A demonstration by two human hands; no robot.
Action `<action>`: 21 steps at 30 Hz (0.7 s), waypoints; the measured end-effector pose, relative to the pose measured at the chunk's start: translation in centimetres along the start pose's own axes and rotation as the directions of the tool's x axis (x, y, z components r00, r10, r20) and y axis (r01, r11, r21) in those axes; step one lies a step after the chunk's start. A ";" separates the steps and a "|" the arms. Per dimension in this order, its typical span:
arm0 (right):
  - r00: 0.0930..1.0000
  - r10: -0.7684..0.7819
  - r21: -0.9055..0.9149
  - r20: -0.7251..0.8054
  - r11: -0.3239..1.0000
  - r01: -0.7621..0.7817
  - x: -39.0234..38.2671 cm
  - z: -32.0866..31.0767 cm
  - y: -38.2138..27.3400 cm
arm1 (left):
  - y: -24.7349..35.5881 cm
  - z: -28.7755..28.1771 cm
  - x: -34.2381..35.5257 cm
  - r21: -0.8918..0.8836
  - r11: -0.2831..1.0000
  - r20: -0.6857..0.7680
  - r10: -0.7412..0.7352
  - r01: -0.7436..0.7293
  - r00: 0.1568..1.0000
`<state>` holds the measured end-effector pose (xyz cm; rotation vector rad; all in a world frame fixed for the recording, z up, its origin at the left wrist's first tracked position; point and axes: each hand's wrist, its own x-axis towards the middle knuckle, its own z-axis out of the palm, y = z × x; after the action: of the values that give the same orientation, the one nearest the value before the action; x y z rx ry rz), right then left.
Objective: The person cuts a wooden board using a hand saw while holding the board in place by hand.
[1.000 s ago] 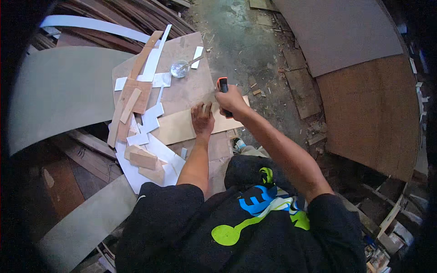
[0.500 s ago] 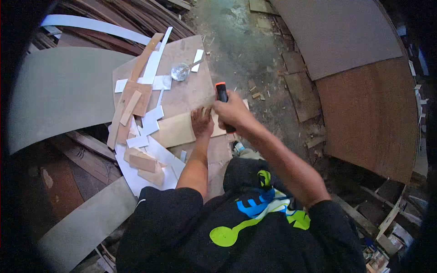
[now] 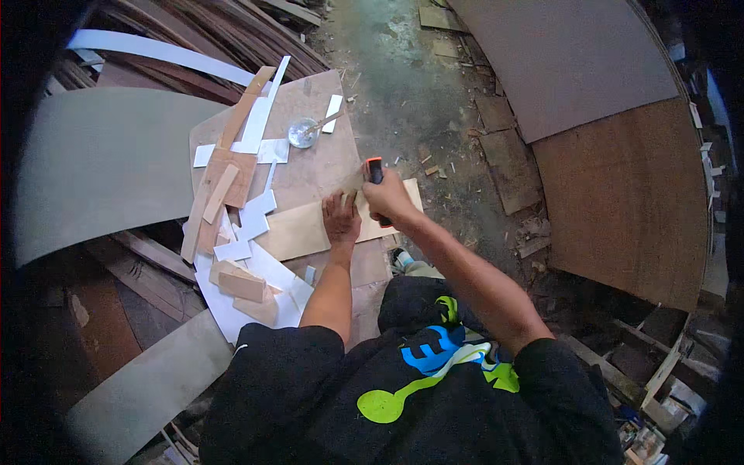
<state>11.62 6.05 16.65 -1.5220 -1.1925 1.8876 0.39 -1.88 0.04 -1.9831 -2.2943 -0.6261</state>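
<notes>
A long pale wooden board (image 3: 297, 231) lies across a brown sheet-topped work surface (image 3: 310, 174). My left hand (image 3: 341, 219) presses down on the board with its fingers stretched out, holding nothing. Just to the right, my right hand (image 3: 391, 200) is closed round a black tool with orange ends (image 3: 375, 170), above the board's right part. The tool's working part is hidden by the hand and the board, so its exact kind does not show. The board's right end (image 3: 411, 197) sticks out past my right hand.
A round clear container (image 3: 303, 132) with a stick in it stands farther back. White offcuts (image 3: 253, 217) and brown wood strips (image 3: 221, 194) lie at left. Large sheets (image 3: 620, 194) lean at right, beside a littered floor (image 3: 403, 101). A shoe (image 3: 401, 258) is below the board.
My right hand and the tool have dropped slightly lower in the view, to just over the board. The left hand stays on the board. The whole view has shifted a little.
</notes>
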 end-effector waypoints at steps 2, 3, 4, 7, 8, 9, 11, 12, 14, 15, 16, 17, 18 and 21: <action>0.992 -0.118 -0.090 -0.049 0.989 0.113 1.4 0.1 2.0 | 0.3 1.2 -0.3 -0.027 1.000 -0.003 0.006 -0.006 1.000; 0.997 0.007 -0.103 0.074 0.995 0.001 -1.8 2.0 -1.2 | -2.0 0.7 -1.8 -0.005 0.998 -0.006 -0.059 0.059 0.998; 0.996 -0.025 -0.057 0.090 0.998 0.030 -2.7 1.9 -2.5 | -2.2 0.4 -2.0 0.018 0.996 0.044 -0.085 0.084 0.995; 0.997 -0.041 0.096 0.067 0.995 0.034 -1.6 0.1 -1.7 | -0.4 -0.3 -0.6 0.013 0.999 0.018 -0.039 0.039 0.999; 0.999 -0.022 0.017 0.045 1.000 0.021 -0.9 0.5 -1.2 | -0.8 0.0 -0.6 0.034 0.999 -0.001 -0.021 0.021 1.000; 1.000 -0.012 -0.066 0.015 0.998 0.012 0.4 0.2 -0.5 | -0.4 0.6 -0.3 0.030 0.999 -0.006 -0.012 0.012 1.000; 1.000 -0.015 -0.126 -0.018 0.992 0.012 2.0 0.7 1.3 | -0.3 1.5 -0.4 -0.013 1.000 -0.008 -0.029 0.029 1.000; 1.000 -0.012 -0.110 0.009 0.994 0.013 1.4 1.2 0.4 | -0.7 0.9 -0.6 -0.004 0.999 -0.008 -0.041 0.041 0.999; 0.995 -0.077 0.021 0.070 0.997 0.076 -0.8 1.0 -1.3 | -0.9 -0.3 -1.2 -0.012 0.997 0.004 -0.071 0.071 0.997; 0.995 -0.072 0.019 0.072 0.997 0.070 -0.9 0.7 -1.1 | -0.9 -0.3 -1.1 -0.012 0.997 0.008 -0.076 0.076 0.997; 0.997 -0.044 -0.008 0.056 0.999 0.045 -0.9 0.5 -0.9 | -1.0 -0.2 -0.7 -0.005 0.998 -0.004 -0.065 0.065 0.998; 0.999 -0.020 -0.031 0.031 0.999 0.021 -0.9 0.3 -0.8 | -0.7 -0.4 -0.5 -0.001 0.999 -0.017 -0.047 0.047 0.999; 0.999 -0.035 -0.081 0.024 0.996 0.036 0.4 -0.1 0.4 | -0.1 0.0 0.0 -0.009 0.999 -0.023 -0.036 0.036 0.999; 0.992 -0.054 -0.078 0.115 0.995 0.064 -0.3 1.0 -0.6 | -1.0 0.2 -0.8 0.000 1.000 -0.021 -0.024 0.024 0.999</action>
<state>10.68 5.84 17.30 -1.4211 -1.3652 1.9295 -0.35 -2.67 -0.59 -1.9425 -2.3091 -0.6452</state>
